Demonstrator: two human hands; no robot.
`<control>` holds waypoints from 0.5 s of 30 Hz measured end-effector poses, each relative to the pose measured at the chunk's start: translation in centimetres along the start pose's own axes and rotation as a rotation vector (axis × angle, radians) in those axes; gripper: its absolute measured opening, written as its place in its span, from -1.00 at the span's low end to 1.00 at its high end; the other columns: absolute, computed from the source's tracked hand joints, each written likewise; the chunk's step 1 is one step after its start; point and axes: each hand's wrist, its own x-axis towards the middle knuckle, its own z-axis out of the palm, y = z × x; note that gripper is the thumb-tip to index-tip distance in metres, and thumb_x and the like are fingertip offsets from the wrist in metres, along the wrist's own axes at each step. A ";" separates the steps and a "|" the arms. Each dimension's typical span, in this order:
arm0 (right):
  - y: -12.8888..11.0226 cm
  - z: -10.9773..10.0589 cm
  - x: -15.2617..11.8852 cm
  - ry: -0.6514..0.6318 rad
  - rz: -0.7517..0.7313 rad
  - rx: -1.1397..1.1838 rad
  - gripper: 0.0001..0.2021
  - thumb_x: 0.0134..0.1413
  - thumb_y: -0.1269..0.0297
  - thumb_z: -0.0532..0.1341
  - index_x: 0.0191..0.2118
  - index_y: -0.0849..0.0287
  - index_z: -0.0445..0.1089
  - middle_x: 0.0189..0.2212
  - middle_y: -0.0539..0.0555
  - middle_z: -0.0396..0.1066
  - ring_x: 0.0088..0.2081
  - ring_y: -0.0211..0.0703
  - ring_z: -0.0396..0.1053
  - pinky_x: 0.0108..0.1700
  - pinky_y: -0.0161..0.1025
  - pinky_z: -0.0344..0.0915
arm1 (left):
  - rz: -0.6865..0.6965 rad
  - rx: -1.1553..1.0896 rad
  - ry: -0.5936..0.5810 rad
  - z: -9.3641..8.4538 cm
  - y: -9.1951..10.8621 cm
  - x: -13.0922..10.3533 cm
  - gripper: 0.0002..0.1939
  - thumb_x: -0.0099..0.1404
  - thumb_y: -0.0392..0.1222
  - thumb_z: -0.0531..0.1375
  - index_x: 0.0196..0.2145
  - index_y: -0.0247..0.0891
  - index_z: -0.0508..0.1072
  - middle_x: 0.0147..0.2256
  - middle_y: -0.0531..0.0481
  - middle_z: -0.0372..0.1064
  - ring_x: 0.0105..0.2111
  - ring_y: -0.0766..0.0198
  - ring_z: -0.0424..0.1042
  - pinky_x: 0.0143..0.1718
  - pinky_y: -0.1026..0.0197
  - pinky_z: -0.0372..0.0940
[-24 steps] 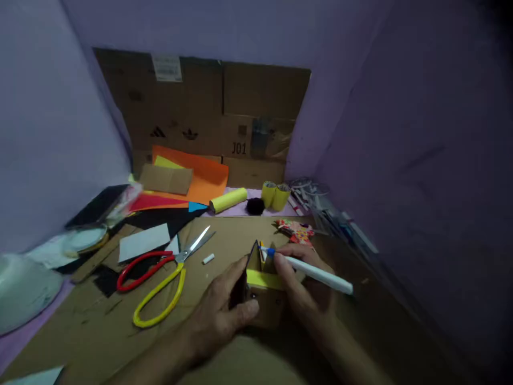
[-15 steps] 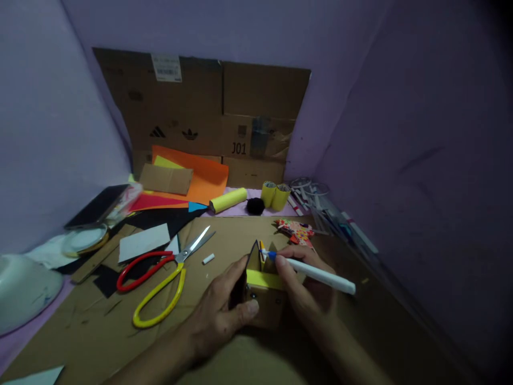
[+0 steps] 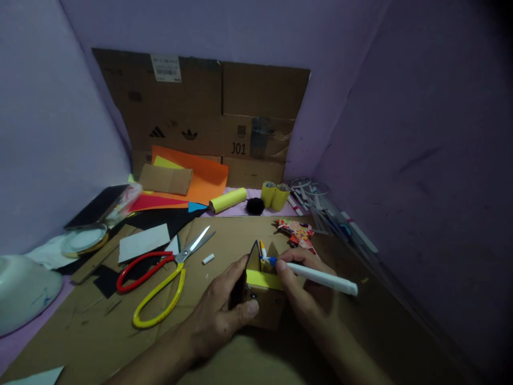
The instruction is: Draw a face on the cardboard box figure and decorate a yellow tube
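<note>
My left hand (image 3: 224,305) grips the left side of a small cardboard box-like piece (image 3: 264,307), its thumb pressed on the near face. That piece has a yellow strip (image 3: 263,279) across its top, dark dots on its front and pointed flaps standing up behind. Pinched in my right hand (image 3: 302,283) is a white marker (image 3: 324,278) with a blue collar. Its tip points left, at a small yellow-and-white part (image 3: 263,250) between the flaps; whether it touches, I cannot tell. Left of my hands lie scissors (image 3: 182,259) with one red and one yellow handle, blades apart. A small white cap-like cylinder (image 3: 208,259) lies near them.
Behind stand two joined yellow rolls (image 3: 276,196), a black pompom (image 3: 255,206) and a yellow tube (image 3: 228,200). A flower-patterned piece (image 3: 296,231) lies beyond my right hand. Coloured sheets (image 3: 208,176) lean on an upright cardboard panel (image 3: 192,101). A white bowl (image 3: 28,291) sits at left.
The marker tip has shifted slightly down and toward me beside the yellow-and-white part. My left hand and the cardboard piece stay almost still.
</note>
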 end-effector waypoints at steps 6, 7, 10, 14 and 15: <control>0.1 0.0 0.0 -0.023 -0.002 -0.011 -0.89 0.05 0.36 0.20 -0.47 0.14 0.39 -0.61 -0.07 0.41 -0.58 -0.30 0.35 -0.53 -0.41 0.26 | -0.008 -0.005 0.007 0.0 -0.1 0.0 -0.29 0.23 0.03 0.22 0.28 -0.17 0.17 0.20 -0.06 0.26 0.15 -0.07 0.25 0.16 0.05 0.15; 0.1 0.0 0.0 -0.023 -0.003 -0.011 -0.89 0.05 0.36 0.20 -0.48 0.14 0.38 -0.61 -0.07 0.41 -0.58 -0.30 0.35 -0.53 -0.41 0.27 | -0.006 -0.001 0.006 0.0 -0.1 0.0 -0.29 0.23 0.03 0.23 0.28 -0.17 0.17 0.20 -0.06 0.27 0.15 -0.07 0.24 0.16 0.06 0.15; 0.1 0.0 0.1 -0.027 -0.024 -0.008 -0.89 0.03 0.37 0.20 -0.49 0.14 0.38 -0.62 -0.07 0.40 -0.59 -0.30 0.34 -0.54 -0.41 0.25 | 0.013 0.003 0.000 0.0 0.0 0.0 -0.30 0.24 0.03 0.22 0.28 -0.14 0.17 0.19 -0.05 0.28 0.13 -0.06 0.27 0.15 0.06 0.16; -0.1 0.0 0.2 -0.031 -0.031 0.004 -0.88 0.01 0.38 0.19 -0.51 0.15 0.36 -0.65 -0.07 0.39 -0.62 -0.31 0.33 -0.58 -0.42 0.22 | 0.021 0.011 0.016 0.0 0.0 0.0 -0.31 0.23 0.05 0.22 0.26 -0.13 0.19 0.19 -0.06 0.28 0.15 -0.08 0.24 0.14 0.05 0.18; -0.1 0.0 0.2 -0.038 -0.024 0.006 -0.88 0.01 0.38 0.18 -0.51 0.15 0.36 -0.66 -0.08 0.38 -0.63 -0.31 0.32 -0.59 -0.42 0.21 | 0.009 0.016 0.018 0.0 0.0 0.0 -0.30 0.23 0.06 0.22 0.27 -0.15 0.19 0.18 -0.07 0.28 0.15 -0.09 0.24 0.14 0.04 0.17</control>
